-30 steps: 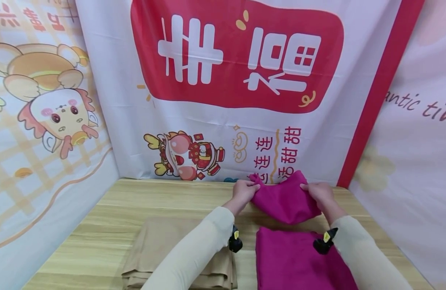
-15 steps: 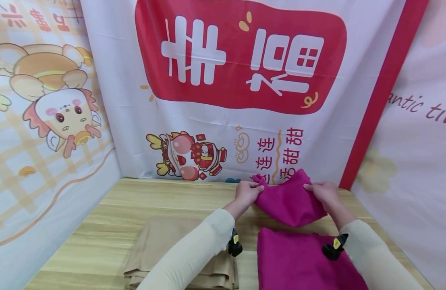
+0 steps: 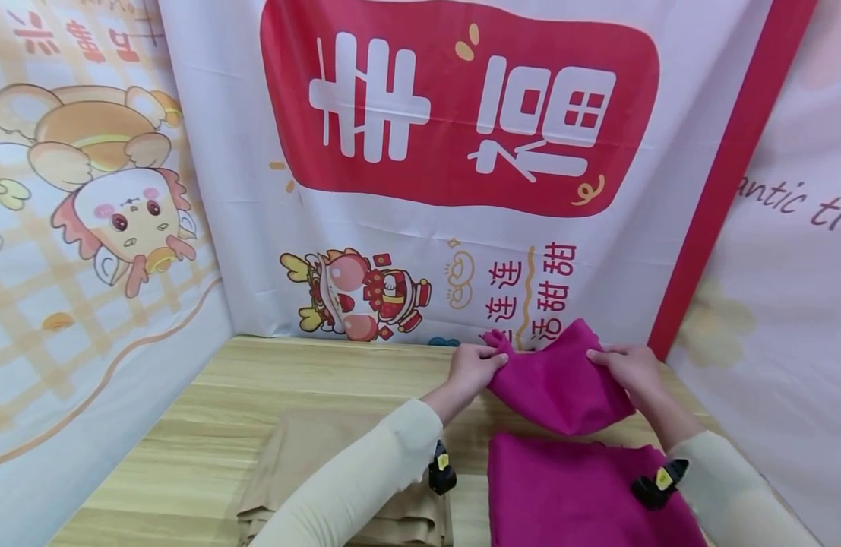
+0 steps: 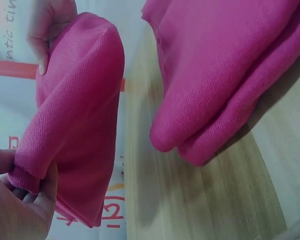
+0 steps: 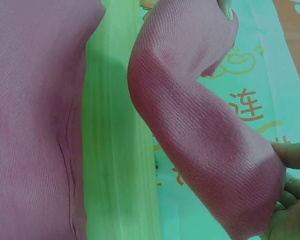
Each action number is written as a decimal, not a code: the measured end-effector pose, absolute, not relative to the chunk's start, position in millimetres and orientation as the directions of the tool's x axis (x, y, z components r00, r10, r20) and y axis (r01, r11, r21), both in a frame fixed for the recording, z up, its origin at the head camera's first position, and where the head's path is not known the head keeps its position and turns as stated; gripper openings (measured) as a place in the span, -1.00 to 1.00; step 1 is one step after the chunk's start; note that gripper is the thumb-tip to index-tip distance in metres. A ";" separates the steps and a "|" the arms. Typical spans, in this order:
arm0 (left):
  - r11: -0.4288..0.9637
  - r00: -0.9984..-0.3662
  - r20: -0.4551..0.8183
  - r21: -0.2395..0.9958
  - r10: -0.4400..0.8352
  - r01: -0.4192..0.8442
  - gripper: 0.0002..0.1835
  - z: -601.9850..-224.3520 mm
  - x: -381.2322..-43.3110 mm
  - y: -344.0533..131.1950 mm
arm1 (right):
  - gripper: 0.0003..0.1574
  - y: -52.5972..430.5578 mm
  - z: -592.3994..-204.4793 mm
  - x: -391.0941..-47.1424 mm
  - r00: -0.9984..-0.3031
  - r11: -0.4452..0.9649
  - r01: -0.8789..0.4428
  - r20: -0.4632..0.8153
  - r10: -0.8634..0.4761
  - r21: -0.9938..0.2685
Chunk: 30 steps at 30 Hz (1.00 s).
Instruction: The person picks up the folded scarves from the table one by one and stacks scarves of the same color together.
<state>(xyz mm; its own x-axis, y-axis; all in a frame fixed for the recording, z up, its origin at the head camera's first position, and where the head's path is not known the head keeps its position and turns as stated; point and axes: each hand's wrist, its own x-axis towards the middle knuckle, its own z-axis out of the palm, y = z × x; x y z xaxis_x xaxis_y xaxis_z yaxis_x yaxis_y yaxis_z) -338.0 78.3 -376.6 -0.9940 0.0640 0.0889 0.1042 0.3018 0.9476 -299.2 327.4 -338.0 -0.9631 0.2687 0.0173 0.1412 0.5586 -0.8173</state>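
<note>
A ribbed magenta cloth hangs between my two hands over the back right of the table, its middle sagging into a curve. My left hand pinches its left corner between thumb and fingers; the left wrist view shows the bunched edge of the cloth in that grip. At the opposite end, my right hand holds the upper edge, thumb in front. In the right wrist view the cloth twists between the hands. Nearer to me lies a folded magenta cloth, partly covered by my right wrist.
A stack of folded brown cloths lies on the wooden table, partly behind my left sleeve. A white and red printed banner hangs along the table's back edge, with printed sheets at both sides. Each wrist wears a small black camera.
Both hands and the held cloth have shifted slightly right, the cloth's lower edge a little down. My right forearm has swung outward to the right. The grips look the same.
</note>
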 end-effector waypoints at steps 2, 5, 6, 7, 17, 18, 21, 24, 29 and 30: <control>0.305 -0.992 0.105 0.944 0.077 0.123 -0.73 -374.9 -334.0 78.2 | -0.21 328.3 -336.4 -295.6 -0.963 0.556 0.145 0.012 0.270 -0.819; 0.297 -0.986 0.128 0.942 0.105 0.154 -0.72 -372.6 -328.0 77.8 | -0.17 330.2 -333.5 -290.5 -0.965 0.559 0.151 0.002 0.264 -0.815; 0.291 -0.985 0.131 0.943 0.114 0.159 -0.72 -371.9 -325.9 77.8 | -0.15 331.3 -332.6 -288.9 -0.966 0.560 0.152 -0.003 0.258 -0.814; 0.287 -0.983 0.135 0.944 0.121 0.165 -0.72 -371.3 -324.0 77.8 | -0.14 332.2 -331.6 -287.1 -0.967 0.561 0.155 -0.007 0.256 -0.813; 0.255 -0.964 0.217 0.934 0.152 0.251 -0.76 -367.7 -306.9 77.1 | -0.10 342.1 -326.3 -271.0 -0.982 0.584 0.107 0.007 0.189 -0.805; 0.254 -0.961 0.228 0.931 0.154 0.262 -0.77 -367.6 -305.5 77.2 | -0.09 343.4 -325.7 -269.2 -0.983 0.585 0.106 0.005 0.184 -0.804; 0.252 -0.958 0.237 0.929 0.160 0.272 -0.78 -366.9 -301.3 77.5 | -0.04 347.4 -324.0 -263.2 -0.985 0.584 0.110 -0.010 0.171 -0.804; 0.248 -0.959 0.230 0.931 0.168 0.267 -0.78 -366.0 -296.6 77.8 | 0.01 351.1 -322.7 -257.4 -0.987 0.588 0.117 -0.026 0.161 -0.800; 0.219 -0.960 0.214 0.943 0.180 0.251 -0.76 -365.3 -287.5 77.5 | 0.06 355.8 -319.4 -249.9 -0.986 0.590 0.134 -0.050 0.157 -0.797; 0.209 -0.959 0.216 0.945 0.183 0.253 -0.76 -365.4 -285.7 77.2 | 0.06 356.7 -318.8 -248.7 -0.987 0.591 0.133 -0.049 0.155 -0.796</control>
<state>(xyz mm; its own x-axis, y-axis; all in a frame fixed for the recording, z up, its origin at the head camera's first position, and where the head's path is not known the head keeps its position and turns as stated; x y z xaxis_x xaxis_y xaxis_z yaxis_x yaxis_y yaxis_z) -285.7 77.2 -365.4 -0.9590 0.1835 0.2159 0.2527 0.2093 0.9446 -248.7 356.7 -318.8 -0.9866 0.1555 -0.0494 0.1329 0.5906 -0.7959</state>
